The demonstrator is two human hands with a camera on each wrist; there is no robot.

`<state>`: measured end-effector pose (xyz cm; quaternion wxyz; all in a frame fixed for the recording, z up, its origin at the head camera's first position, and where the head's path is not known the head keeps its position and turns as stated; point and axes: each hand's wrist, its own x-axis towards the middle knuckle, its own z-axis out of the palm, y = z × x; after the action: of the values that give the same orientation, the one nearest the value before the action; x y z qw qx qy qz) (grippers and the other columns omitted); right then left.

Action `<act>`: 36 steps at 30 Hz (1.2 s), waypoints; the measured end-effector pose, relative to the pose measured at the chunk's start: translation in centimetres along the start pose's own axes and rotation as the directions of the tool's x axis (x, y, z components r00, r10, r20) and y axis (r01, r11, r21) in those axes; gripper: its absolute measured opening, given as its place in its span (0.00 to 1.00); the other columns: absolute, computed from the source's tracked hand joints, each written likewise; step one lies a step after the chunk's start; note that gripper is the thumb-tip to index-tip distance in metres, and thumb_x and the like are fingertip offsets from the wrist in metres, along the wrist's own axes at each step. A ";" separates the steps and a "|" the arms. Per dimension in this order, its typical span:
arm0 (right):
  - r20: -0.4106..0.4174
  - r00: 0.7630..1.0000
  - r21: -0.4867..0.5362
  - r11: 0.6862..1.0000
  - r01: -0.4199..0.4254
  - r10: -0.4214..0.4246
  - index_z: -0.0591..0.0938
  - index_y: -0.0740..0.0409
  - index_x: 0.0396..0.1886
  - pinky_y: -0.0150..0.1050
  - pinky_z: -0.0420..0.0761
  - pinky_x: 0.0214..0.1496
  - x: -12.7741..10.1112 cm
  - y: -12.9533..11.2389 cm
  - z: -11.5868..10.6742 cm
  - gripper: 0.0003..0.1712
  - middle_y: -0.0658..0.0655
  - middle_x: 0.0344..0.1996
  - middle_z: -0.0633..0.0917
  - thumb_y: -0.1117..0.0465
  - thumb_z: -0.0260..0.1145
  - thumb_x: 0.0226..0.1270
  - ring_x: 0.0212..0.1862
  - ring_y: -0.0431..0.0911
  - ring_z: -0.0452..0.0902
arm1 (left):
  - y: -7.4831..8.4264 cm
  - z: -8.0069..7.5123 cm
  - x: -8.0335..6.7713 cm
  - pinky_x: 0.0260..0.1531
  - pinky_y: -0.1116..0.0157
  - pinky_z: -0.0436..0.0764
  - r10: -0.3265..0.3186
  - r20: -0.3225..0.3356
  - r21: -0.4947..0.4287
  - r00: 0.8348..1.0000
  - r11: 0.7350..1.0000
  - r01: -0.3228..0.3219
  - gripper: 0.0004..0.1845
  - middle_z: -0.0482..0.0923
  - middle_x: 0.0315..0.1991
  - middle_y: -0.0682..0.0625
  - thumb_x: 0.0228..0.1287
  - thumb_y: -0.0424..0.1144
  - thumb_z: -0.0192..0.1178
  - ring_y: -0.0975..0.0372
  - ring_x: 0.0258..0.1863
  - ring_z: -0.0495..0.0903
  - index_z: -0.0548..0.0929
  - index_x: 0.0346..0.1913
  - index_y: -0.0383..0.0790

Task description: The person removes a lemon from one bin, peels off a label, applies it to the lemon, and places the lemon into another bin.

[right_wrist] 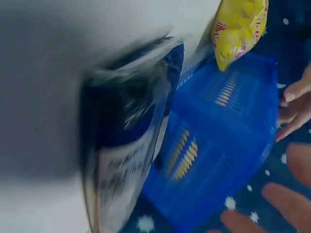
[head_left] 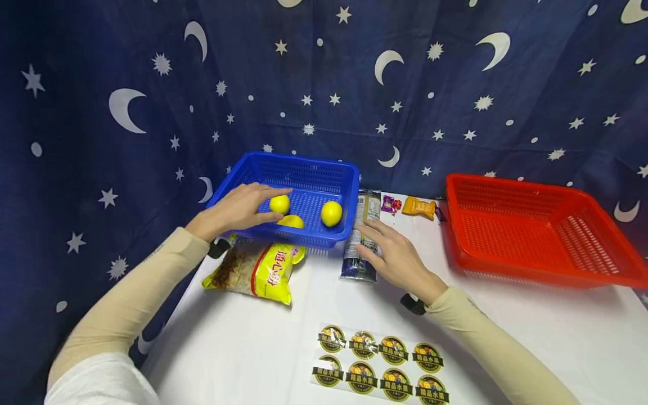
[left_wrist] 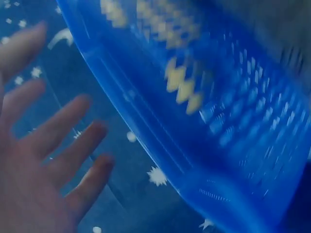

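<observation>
**Head view: hands part between lemons and packet**

Left hand (head_left: 238, 209), fingers loosely extended, touches a lemon (head_left: 279, 203) inside the blue basket (head_left: 338, 170). Right hand (head_left: 397, 257), open, rests on the dark packet (head_left: 360, 236) alongside. Judged: release under way; gripping the packet follows.

Both wrist views motion-blurred. Left wrist: blue basket (left_wrist: 209, 121) smeared, yellow shapes behind its mesh unidentifiable. Right wrist: dark packet (right_wrist: 126, 145) print illegible. Head view: middle lemon (head_left: 291, 221) partly hidden behind basket's near wall, beside left hand (head_left: 238, 209). Sticker sheet (head_left: 379, 371) cut by bottom edge; lettering too small.
</observation>
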<state>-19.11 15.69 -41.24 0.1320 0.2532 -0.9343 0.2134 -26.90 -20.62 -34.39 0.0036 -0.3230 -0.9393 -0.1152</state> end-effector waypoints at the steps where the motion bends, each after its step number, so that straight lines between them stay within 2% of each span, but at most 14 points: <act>1: 0.001 1.000 0.009 1.000 -0.004 0.004 0.76 0.50 0.72 0.63 0.73 0.70 0.8 0.0 0.5 0.30 0.64 0.71 0.76 0.44 0.62 0.76 0.73 0.61 0.71 | -0.6 -0.5 0.8 0.52 0.48 0.77 -0.005 0.051 0.002 0.999 1.000 0.005 0.35 0.80 0.66 0.43 0.70 0.53 0.65 0.48 0.55 0.80 0.69 0.77 0.54; 4: 0.002 1.000 0.023 0.999 -0.030 0.030 0.75 0.48 0.73 0.62 0.74 0.68 2.5 -0.1 1.8 0.30 0.66 0.71 0.76 0.42 0.58 0.78 0.71 0.62 0.72 | -2.1 -1.2 3.5 0.54 0.48 0.78 -0.045 0.196 0.028 0.980 0.999 0.040 0.37 0.78 0.68 0.43 0.67 0.54 0.68 0.48 0.57 0.80 0.68 0.77 0.57; 5: -0.002 0.999 0.030 0.999 -0.040 0.040 0.76 0.49 0.72 0.63 0.75 0.68 2.8 -0.1 2.0 0.30 0.66 0.71 0.76 0.42 0.58 0.78 0.71 0.62 0.72 | -2.5 -1.3 4.2 0.60 0.46 0.77 -0.062 0.230 0.037 0.971 0.998 0.055 0.38 0.74 0.73 0.44 0.66 0.54 0.69 0.47 0.64 0.77 0.68 0.77 0.58; 7: -0.019 0.998 0.040 0.997 -0.064 0.065 0.78 0.49 0.70 0.62 0.76 0.66 3.0 -0.1 2.3 0.29 0.66 0.70 0.76 0.41 0.59 0.77 0.70 0.62 0.73 | -3.3 -1.2 5.8 0.69 0.42 0.71 -0.103 0.290 0.056 0.951 0.994 0.090 0.39 0.71 0.75 0.45 0.65 0.54 0.70 0.45 0.72 0.71 0.67 0.77 0.60; 10: -0.043 0.995 0.064 0.994 -0.088 0.090 0.81 0.50 0.67 0.61 0.77 0.65 2.9 -0.1 2.5 0.29 0.64 0.69 0.77 0.41 0.61 0.75 0.70 0.60 0.75 | -4.4 -1.0 7.5 0.73 0.39 0.65 -0.151 0.345 0.069 0.926 0.988 0.135 0.40 0.69 0.76 0.45 0.63 0.51 0.72 0.43 0.76 0.65 0.68 0.77 0.60; 14: -0.048 0.995 0.083 0.993 -0.084 0.088 0.81 0.51 0.67 0.60 0.76 0.68 2.9 -0.1 2.6 0.30 0.63 0.70 0.77 0.40 0.62 0.75 0.71 0.59 0.73 | -5.7 -0.4 9.1 0.73 0.41 0.66 -0.208 0.395 0.077 0.895 0.978 0.193 0.42 0.73 0.73 0.43 0.59 0.51 0.75 0.45 0.75 0.68 0.70 0.76 0.57; 18: -0.061 0.995 0.086 0.993 -0.077 0.082 0.82 0.52 0.66 0.59 0.76 0.69 3.1 0.0 2.7 0.29 0.63 0.69 0.78 0.40 0.63 0.74 0.72 0.58 0.73 | -6.6 0.8 10.2 0.73 0.42 0.67 -0.241 0.438 0.043 0.866 0.968 0.247 0.44 0.80 0.66 0.42 0.54 0.51 0.78 0.46 0.72 0.72 0.72 0.75 0.55; 21: -0.059 0.994 0.094 0.992 -0.083 0.088 0.82 0.52 0.65 0.58 0.76 0.69 3.1 -0.1 2.7 0.29 0.63 0.69 0.78 0.41 0.64 0.74 0.71 0.58 0.73 | -7.0 1.7 10.7 0.73 0.43 0.68 -0.256 0.457 0.052 0.852 0.964 0.262 0.44 0.79 0.68 0.42 0.52 0.53 0.79 0.47 0.72 0.72 0.74 0.73 0.53; 25: -0.048 0.994 0.110 0.990 -0.091 0.097 0.81 0.52 0.66 0.58 0.76 0.69 3.2 -0.2 2.9 0.29 0.62 0.70 0.78 0.41 0.64 0.74 0.71 0.58 0.73 | -7.1 2.5 11.0 0.71 0.44 0.70 -0.284 0.463 0.063 0.840 0.955 0.288 0.43 0.72 0.73 0.42 0.48 0.53 0.81 0.47 0.73 0.70 0.77 0.70 0.54; 28: -0.053 0.994 0.119 0.989 -0.092 0.099 0.81 0.52 0.66 0.58 0.76 0.69 3.2 -0.2 3.1 0.29 0.62 0.70 0.77 0.41 0.64 0.74 0.71 0.58 0.74 | -7.0 2.6 11.2 0.70 0.44 0.72 -0.305 0.459 0.049 0.835 0.947 0.318 0.42 0.72 0.73 0.43 0.47 0.52 0.82 0.47 0.72 0.70 0.79 0.69 0.54; 36: -0.044 0.994 0.135 0.986 -0.097 0.104 0.80 0.52 0.67 0.59 0.75 0.70 3.3 -0.2 3.2 0.29 0.62 0.71 0.76 0.42 0.63 0.75 0.72 0.58 0.72 | -7.4 2.7 11.5 0.68 0.44 0.74 -0.290 0.438 0.057 0.851 0.954 0.296 0.41 0.74 0.71 0.41 0.46 0.55 0.82 0.47 0.69 0.73 0.81 0.67 0.53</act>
<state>-22.22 12.68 -42.81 0.1279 0.2086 -0.9259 0.2879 -40.33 -18.69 -37.66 -0.2289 -0.1939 -0.9529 -0.0442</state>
